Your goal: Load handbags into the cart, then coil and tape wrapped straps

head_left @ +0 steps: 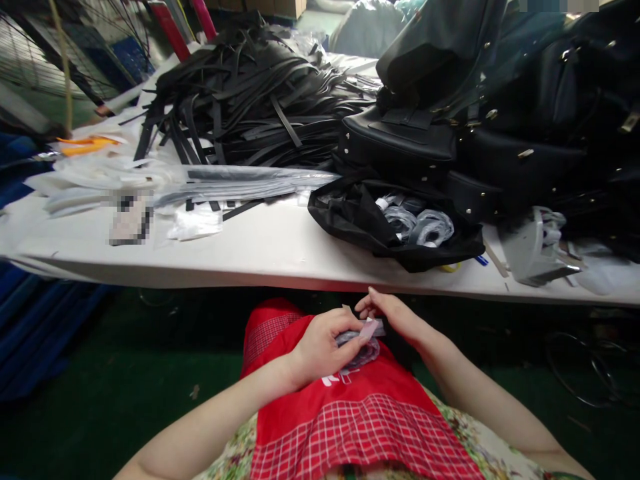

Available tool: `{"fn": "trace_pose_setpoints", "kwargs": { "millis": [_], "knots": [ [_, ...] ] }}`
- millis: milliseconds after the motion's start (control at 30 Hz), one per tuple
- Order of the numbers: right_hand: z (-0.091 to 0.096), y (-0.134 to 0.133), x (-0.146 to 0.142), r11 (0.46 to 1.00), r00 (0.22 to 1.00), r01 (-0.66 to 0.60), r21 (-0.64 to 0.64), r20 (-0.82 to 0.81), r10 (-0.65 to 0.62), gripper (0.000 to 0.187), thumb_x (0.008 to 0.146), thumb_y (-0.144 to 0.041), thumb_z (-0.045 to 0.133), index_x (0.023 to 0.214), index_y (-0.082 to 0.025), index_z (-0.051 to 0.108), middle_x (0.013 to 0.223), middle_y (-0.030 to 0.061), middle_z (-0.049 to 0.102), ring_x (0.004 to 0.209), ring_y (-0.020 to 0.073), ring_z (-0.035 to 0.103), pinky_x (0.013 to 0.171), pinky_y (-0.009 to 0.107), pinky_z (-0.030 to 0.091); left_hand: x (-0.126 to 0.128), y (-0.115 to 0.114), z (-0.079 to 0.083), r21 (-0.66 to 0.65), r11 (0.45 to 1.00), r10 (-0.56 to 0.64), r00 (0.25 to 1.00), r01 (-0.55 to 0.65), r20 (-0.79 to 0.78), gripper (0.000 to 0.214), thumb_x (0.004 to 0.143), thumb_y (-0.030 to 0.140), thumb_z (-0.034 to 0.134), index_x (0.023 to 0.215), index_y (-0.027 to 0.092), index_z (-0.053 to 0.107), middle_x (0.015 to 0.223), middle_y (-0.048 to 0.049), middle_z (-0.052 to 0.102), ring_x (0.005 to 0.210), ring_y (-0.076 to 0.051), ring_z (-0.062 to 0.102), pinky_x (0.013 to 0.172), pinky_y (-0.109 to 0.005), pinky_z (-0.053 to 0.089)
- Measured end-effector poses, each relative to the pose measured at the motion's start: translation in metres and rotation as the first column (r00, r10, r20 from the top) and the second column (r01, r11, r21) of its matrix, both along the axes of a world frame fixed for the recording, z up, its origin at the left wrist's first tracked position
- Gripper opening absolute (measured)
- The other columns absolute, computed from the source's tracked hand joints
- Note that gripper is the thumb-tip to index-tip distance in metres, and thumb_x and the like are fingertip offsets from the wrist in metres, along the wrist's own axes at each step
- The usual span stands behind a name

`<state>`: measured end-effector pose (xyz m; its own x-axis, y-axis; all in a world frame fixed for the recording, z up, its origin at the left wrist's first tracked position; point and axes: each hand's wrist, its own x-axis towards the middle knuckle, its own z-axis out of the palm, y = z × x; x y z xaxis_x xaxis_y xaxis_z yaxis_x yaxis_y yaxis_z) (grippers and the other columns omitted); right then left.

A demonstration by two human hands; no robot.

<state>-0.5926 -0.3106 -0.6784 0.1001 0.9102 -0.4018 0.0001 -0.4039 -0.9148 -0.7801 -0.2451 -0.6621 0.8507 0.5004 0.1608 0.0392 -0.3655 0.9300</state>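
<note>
My left hand (325, 343) and my right hand (393, 315) meet over my lap, below the front edge of the white table (260, 250). Together they hold a small clear plastic packet (363, 339) with something dark coiled inside. The left hand grips it from below and the left, while the right hand's fingers pinch its upper edge. A red apron (345, 413) with checked trim covers my lap under the hands.
On the table lie a heap of black straps (250, 93), long clear plastic sleeves (200, 180), black bags piled at the right (500, 120), and an open black pouch (390, 230) holding several similar packets. Blue crates (30, 320) stand at the left on the green floor.
</note>
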Motion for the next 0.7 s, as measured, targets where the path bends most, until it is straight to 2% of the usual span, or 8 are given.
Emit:
{"fn": "trace_pose_setpoints", "kwargs": {
  "millis": [67, 133, 233, 300, 367, 533, 600, 700],
  "knots": [
    [-0.005, -0.003, -0.001, 0.996, 0.990, -0.077, -0.044, -0.122, 0.071, 0.046, 0.078, -0.058, 0.064, 0.077, -0.012, 0.066, 0.070, 0.0026, 0.063, 0.063, 0.0122, 0.052, 0.062, 0.025, 0.041, -0.001, -0.001, 0.002, 0.004, 1.000, -0.004, 1.000, 0.004, 0.021, 0.016, 0.088, 0.028, 0.060, 0.094, 0.018, 0.071, 0.089, -0.0071, 0.070, 0.084, -0.017, 0.063, 0.081, -0.027, 0.050],
    [-0.006, -0.005, -0.005, 0.998, 0.989, -0.049, -0.025, -0.143, 0.045, 0.040, 0.074, -0.051, 0.071, 0.074, -0.012, 0.065, 0.067, 0.0004, 0.059, 0.060, 0.0103, 0.048, 0.058, 0.023, 0.037, -0.001, -0.003, 0.003, 0.016, 1.000, 0.010, 1.000, -0.010, 0.022, 0.016, 0.088, 0.027, 0.061, 0.095, 0.020, 0.073, 0.091, -0.0072, 0.069, 0.087, -0.016, 0.063, 0.083, -0.027, 0.050],
    [0.003, -0.009, -0.013, 0.992, 0.996, 0.021, 0.124, 0.078, -0.031, 0.030, 0.080, -0.042, 0.067, 0.072, -0.013, 0.065, 0.066, 0.0002, 0.057, 0.061, 0.0107, 0.048, 0.059, 0.024, 0.037, -0.003, -0.005, 0.004, 0.047, 0.990, 0.136, 0.991, -0.135, -0.017, 0.016, 0.087, 0.029, 0.062, 0.092, 0.022, 0.075, 0.101, -0.0090, 0.061, 0.089, -0.016, 0.061, 0.084, -0.028, 0.050],
    [0.011, -0.011, -0.017, 0.971, 0.962, -0.023, 0.239, 0.269, -0.043, 0.027, 0.085, -0.036, 0.062, 0.069, -0.014, 0.065, 0.069, 0.0013, 0.058, 0.065, 0.0119, 0.051, 0.063, 0.025, 0.038, -0.003, -0.006, 0.004, 0.048, 0.971, 0.237, 0.971, -0.235, -0.043, 0.014, 0.085, 0.028, 0.063, 0.084, 0.021, 0.075, 0.102, -0.0090, 0.056, 0.093, -0.017, 0.060, 0.085, -0.029, 0.049],
    [0.019, -0.013, -0.019, 0.952, 0.928, -0.091, 0.293, 0.371, -0.026, 0.028, 0.088, -0.033, 0.058, 0.068, -0.015, 0.065, 0.070, 0.0020, 0.058, 0.067, 0.0124, 0.052, 0.064, 0.025, 0.039, -0.004, -0.006, 0.002, 0.007, 0.960, 0.280, 0.959, -0.280, -0.048, 0.015, 0.084, 0.026, 0.062, 0.075, 0.019, 0.072, 0.094, -0.0074, 0.057, 0.090, -0.017, 0.059, 0.082, -0.029, 0.048],
    [0.029, -0.011, -0.006, 0.901, 0.916, -0.305, 0.308, 0.352, 0.190, 0.030, 0.091, -0.037, 0.051, 0.078, -0.014, 0.066, 0.076, 0.0035, 0.060, 0.069, 0.0136, 0.054, 0.065, 0.025, 0.041, -0.003, -0.008, -0.003, -0.058, 0.950, 0.305, 0.951, -0.307, -0.051, 0.009, 0.081, 0.024, 0.062, 0.075, 0.018, 0.060, 0.078, -0.0028, 0.060, 0.073, -0.015, 0.058, 0.069, -0.027, 0.046],
    [0.032, -0.008, 0.000, 0.877, 0.901, -0.377, 0.298, 0.338, 0.272, 0.027, 0.090, -0.038, 0.055, 0.084, -0.014, 0.065, 0.079, 0.0039, 0.061, 0.072, 0.0142, 0.055, 0.067, 0.025, 0.042, -0.004, -0.009, -0.003, -0.058, 0.961, 0.268, 0.962, -0.270, -0.044, 0.008, 0.081, 0.024, 0.061, 0.077, 0.018, 0.058, 0.079, -0.0028, 0.061, 0.074, -0.015, 0.058, 0.070, -0.027, 0.045],
    [0.034, -0.003, 0.005, 0.868, 0.887, -0.430, 0.246, 0.293, 0.357, 0.027, 0.086, -0.039, 0.062, 0.084, -0.013, 0.065, 0.077, 0.0032, 0.062, 0.070, 0.0132, 0.055, 0.068, 0.025, 0.044, -0.006, -0.008, -0.003, -0.066, 0.979, 0.195, 0.981, -0.195, -0.004, 0.010, 0.084, 0.026, 0.059, 0.079, 0.018, 0.057, 0.081, -0.0037, 0.061, 0.075, -0.015, 0.058, 0.071, -0.026, 0.045]
  ]
}}
